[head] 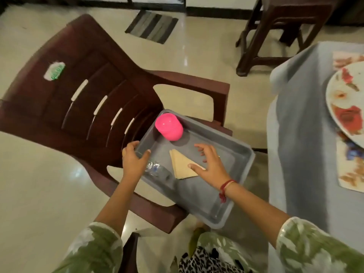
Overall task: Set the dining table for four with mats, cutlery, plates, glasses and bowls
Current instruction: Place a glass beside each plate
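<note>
The left hand [135,159] curls round a clear glass [157,168] lying at the left edge of the grey tray [208,128]. The right hand [210,164] is spread over a folded napkin [182,164], thumb touching it. Best to grip the glass firmly and turn it upright before carrying it to the table [295,134], where a plate [342,95] sits on its mat [350,174].

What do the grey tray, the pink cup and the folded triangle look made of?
The grey tray looks moulded plastic: matte, rounded rim. The pink cup looks glossy plastic, softly shiny. The folded triangle is paper or thin cloth, matte beige, layered edges; cannot tell which.
</note>
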Motion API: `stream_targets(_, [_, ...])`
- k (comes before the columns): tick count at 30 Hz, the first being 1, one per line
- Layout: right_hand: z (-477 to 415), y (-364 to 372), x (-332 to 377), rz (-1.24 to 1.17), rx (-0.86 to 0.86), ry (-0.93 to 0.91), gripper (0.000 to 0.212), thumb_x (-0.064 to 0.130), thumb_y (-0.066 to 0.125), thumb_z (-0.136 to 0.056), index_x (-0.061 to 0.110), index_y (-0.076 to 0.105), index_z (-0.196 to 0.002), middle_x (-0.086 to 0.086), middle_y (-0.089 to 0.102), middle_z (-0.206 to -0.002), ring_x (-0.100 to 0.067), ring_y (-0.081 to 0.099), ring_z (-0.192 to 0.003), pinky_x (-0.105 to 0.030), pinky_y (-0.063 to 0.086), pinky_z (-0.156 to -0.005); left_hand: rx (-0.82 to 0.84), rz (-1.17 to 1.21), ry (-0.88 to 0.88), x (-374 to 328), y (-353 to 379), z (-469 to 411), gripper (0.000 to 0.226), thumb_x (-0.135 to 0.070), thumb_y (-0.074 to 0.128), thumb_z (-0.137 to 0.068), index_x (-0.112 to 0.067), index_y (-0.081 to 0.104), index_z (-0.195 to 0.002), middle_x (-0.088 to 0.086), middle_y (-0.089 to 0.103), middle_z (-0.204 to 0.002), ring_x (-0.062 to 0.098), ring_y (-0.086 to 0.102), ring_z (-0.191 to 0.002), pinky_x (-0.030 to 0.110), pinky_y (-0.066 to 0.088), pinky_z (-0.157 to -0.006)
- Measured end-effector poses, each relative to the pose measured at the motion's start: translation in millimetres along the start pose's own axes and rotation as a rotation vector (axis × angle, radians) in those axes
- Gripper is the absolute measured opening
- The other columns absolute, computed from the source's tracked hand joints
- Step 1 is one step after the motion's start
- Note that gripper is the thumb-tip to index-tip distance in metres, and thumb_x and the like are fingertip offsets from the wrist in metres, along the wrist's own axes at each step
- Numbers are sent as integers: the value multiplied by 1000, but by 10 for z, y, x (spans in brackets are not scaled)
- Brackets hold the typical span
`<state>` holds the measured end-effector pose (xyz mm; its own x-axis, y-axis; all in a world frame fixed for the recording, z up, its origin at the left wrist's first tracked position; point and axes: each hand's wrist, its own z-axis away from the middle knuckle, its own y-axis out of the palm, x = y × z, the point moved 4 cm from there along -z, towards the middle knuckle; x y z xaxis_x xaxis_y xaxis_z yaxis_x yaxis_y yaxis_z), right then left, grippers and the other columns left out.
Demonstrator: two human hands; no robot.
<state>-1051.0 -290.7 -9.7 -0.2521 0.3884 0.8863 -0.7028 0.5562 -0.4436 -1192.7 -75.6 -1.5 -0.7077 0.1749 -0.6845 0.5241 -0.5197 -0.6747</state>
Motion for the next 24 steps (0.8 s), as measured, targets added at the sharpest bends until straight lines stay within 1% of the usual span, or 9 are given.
stream_targets(3, [-184, 492, -116, 14, 117, 3, 62, 22, 77, -75, 20, 46, -128, 15, 39, -111, -9, 45, -104, -32, 43, -95, 53, -98, -111, 392, 18, -189, 68, -25, 76, -78, -9, 42, -135, 19, 38, -133, 36, 45, -119, 47, 38, -103])
stream_targets(5, [-279, 782, -192, 9, 187, 20, 66, 24, 79, -72, 21, 45, -129, 9, 39, -117, -11, 45, -108, -33, 41, -97, 91, -123, -171, 585, 47, -262, 72, -20, 77, -77, -7, 39, -136, 21, 37, -134, 36, 43, -122, 42, 37, -104])
stream_targets(7, [-375, 1088, -290, 39, 269, 35, 73, 28, 80, -70, 24, 43, -132, 5, 40, -125, -16, 44, -118, -30, 37, -102, 119, -147, -185, 736, 64, -338, 65, -10, 71, -80, -4, 39, -136, 22, 37, -134, 35, 42, -123, 33, 35, -99])
stream_targets(10, [-481, 1510, -413, 105, 386, 47, 86, 29, 82, -68, 20, 36, -140, -3, 38, -137, -22, 38, -128, -24, 27, -104, 148, -289, -63, 931, 71, -466, 61, 6, 58, -82, -1, 37, -139, 25, 36, -137, 39, 41, -124, 36, 35, -100])
stream_targets(13, [-569, 1848, -543, 158, 443, 41, 96, 31, 81, -69, 18, 26, -145, -6, 33, -143, -27, 35, -131, -31, 28, -109, 251, -552, 71, 1134, 146, -637, 75, 8, 56, -80, -15, 30, -147, 18, 28, -147, 36, 30, -134, 40, 35, -104])
stream_targets(16, [-643, 2065, -651, 221, 434, 56, 103, 39, 80, -68, 20, 18, -148, -4, 27, -149, -26, 30, -135, -38, 28, -112, 328, -808, 204, 1186, 235, -829, 88, 5, 59, -82, -29, 16, -151, 10, 15, -155, 30, 10, -145, 45, 30, -111])
stream_targets(19, [-698, 2225, -719, 214, 377, 91, 104, 45, 79, -67, 22, 17, -148, -1, 26, -152, -21, 28, -138, -36, 27, -113, 397, -925, 316, 1204, 316, -1007, 92, -5, 64, -83, -34, 10, -151, 8, 10, -157, 29, 4, -146, 45, 26, -114])
stream_targets(21, [-730, 2306, -744, 180, 323, 96, 97, 44, 78, -68, 20, 24, -146, 0, 32, -148, -20, 34, -134, -35, 31, -110, 453, -944, 361, 1237, 378, -1075, 84, -13, 69, -82, -32, 22, -149, 8, 12, -157, 28, 5, -146, 44, 24, -113])
stream_targets(24, [-763, 2322, -739, 116, 193, 83, 73, 36, 75, -71, 22, 40, -133, 0, 50, -133, -22, 52, -118, -36, 44, -98, 472, -868, 380, 1279, 418, -1119, 75, -16, 79, -72, -28, 42, -137, 6, 27, -150, 27, 19, -142, 46, 35, -108])
